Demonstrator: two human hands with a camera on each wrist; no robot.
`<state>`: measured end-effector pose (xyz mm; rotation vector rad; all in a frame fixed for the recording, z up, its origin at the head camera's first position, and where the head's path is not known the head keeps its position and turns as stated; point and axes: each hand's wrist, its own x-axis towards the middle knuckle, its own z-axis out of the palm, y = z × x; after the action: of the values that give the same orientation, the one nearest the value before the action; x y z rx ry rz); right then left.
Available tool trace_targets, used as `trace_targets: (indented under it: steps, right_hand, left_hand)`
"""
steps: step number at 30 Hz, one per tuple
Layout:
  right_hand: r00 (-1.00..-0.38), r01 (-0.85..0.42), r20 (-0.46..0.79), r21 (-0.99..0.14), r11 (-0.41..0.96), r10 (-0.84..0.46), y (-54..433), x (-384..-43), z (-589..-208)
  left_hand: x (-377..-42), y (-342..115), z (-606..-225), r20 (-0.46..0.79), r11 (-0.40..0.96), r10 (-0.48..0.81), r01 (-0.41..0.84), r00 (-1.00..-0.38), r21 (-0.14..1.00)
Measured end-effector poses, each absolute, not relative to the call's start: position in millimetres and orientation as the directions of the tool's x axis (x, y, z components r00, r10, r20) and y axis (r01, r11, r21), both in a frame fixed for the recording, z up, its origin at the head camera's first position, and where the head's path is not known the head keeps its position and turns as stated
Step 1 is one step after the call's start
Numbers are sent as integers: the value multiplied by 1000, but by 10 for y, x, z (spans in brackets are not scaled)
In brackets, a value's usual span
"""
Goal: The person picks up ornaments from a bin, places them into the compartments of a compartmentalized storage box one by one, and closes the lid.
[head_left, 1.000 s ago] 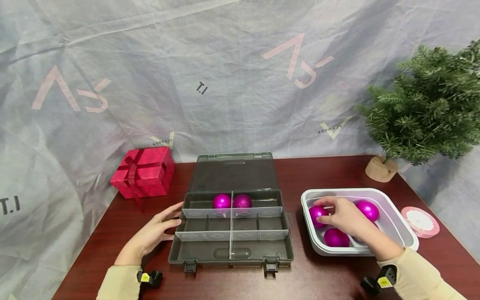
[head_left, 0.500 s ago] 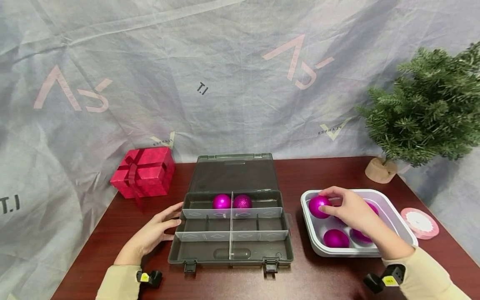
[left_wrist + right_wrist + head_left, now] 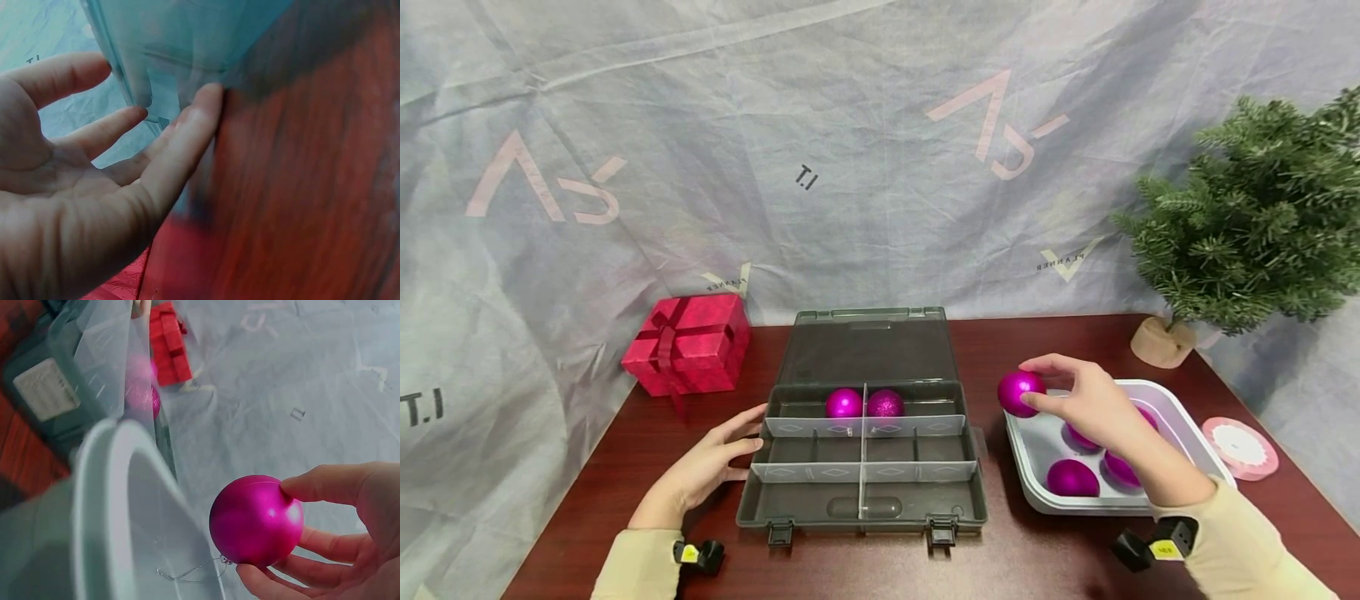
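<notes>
My right hand (image 3: 1093, 404) pinches a magenta Christmas bauble (image 3: 1021, 393) between thumb and fingers, over the left rim of a white tub (image 3: 1213, 467). In the right wrist view a silver cord hangs from the held bauble (image 3: 256, 520). Several more magenta baubles lie in the tub, one at the front (image 3: 1072, 477); others are partly hidden by my hand. My left hand (image 3: 711, 458) touches the left side of a grey divided case (image 3: 805, 500) with its fingertips, fingers extended. Two baubles, a smooth one (image 3: 844, 403) and a glittery one (image 3: 885, 403), sit in the case's back row.
The case's lid (image 3: 868, 346) lies open toward the back. A red gift box (image 3: 688, 346) stands at the back left. A small artificial fir tree (image 3: 1247, 217) rises at the back right. A pink ribbon roll (image 3: 1240, 447) lies right of the tub.
My right hand has lifted the bauble from inside the tub and carried it up and left to above the rim. The left hand stays at the case.
</notes>
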<state>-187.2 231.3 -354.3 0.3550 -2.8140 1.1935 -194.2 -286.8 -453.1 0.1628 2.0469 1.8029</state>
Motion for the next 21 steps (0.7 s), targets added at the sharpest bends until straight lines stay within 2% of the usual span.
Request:
trace_targets:
  steps: [10, 21]
  right_hand:
    - [-940, -323, 203, -786, 526, -274, 1930, -1970, -3524]
    - [-875, -427, 229, -779, 459, -426, 1419, -2069, -3441]
  left_hand:
    - [-1936, -2856, -4524, -227, 181, 343, -173, -912, 968]
    - [-1947, -2867, -4522, -209, 162, 350, -161, -913, 974]
